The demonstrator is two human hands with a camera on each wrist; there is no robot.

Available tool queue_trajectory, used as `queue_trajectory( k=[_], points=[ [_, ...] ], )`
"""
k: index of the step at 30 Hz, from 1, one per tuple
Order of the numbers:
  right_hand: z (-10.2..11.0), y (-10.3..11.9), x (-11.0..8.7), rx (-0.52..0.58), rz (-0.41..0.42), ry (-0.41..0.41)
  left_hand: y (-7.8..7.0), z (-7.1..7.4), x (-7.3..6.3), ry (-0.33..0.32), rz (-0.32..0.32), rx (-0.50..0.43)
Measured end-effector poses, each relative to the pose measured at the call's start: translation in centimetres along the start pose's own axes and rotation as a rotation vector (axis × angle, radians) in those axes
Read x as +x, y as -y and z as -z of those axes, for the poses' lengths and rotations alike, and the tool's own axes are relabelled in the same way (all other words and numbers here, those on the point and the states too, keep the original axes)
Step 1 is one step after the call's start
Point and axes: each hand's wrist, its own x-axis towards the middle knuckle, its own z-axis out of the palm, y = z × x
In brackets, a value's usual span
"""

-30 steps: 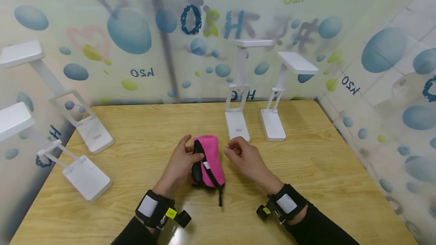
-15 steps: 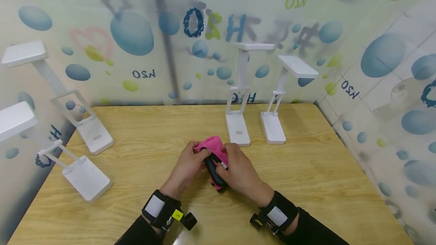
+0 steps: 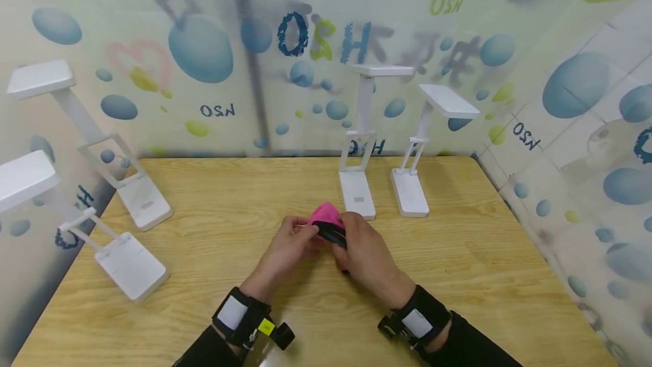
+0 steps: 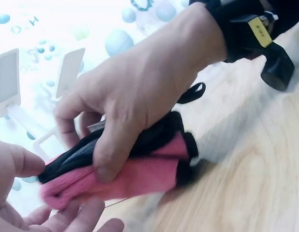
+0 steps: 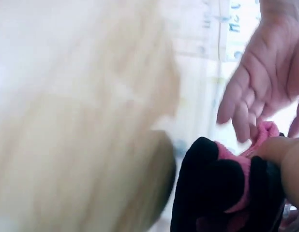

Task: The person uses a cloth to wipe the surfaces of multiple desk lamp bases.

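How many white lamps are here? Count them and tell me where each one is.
4. In the head view: the back-left lamp, the front-left lamp nearer the camera, the lamp right of centre, and the rightmost lamp beside it. None looks hidden.

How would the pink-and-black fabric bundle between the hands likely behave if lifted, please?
The pink-and-black fabric bundle is probably floppy, since its pink cloth lies in soft folds. It seems unlikely to slip, as that cloth looks fleecy. It may be light, being small enough for the right hand to grip across.
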Motion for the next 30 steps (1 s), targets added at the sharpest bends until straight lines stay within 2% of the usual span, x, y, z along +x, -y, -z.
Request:
queue_trajectory(
  k=[2, 5, 7, 10, 17, 22, 26, 30],
  points=[
    [0.5, -0.5, 0.0, -0.004, -0.02, 0.018, -0.2, 0.5, 0.1, -0.028, -0.029, 0.106],
    [1.3, -1.3, -0.1, -0.022, -0.051, 0.052, -0.6, 1.6, 0.4, -0.126, -0.113, 0.325],
    [1.7, -1.8, -0.4, -0.045, -0.058, 0.077, -0.9, 2.7, 0.8, -0.202, -0.164, 0.467],
    [2.0, -2.2, -0.9, -0.074, -0.046, 0.101, -1.3, 4.7, 1.3, -0.281, -0.206, 0.619],
    [2.7, -2.3, -1.7, -0.113, 0.025, 0.078, -3.9, 10.9, 1.5, -0.402, -0.189, 0.869],
    [3.6, -2.5, -2.0, -0.118, 0.011, 0.083, -5.6, 15.6, 1.9, -0.469, -0.168, 1.055],
    [3.6, -2.9, -2.5, -0.127, -0.015, 0.128, -5.6, 18.8, 2.4, -0.484, -0.068, 1.079],
    [3.0, -3.1, -2.9, -0.146, 0.023, 0.143, -4.8, 20.9, 2.6, -0.531, 0.049, 1.043]
  ],
)
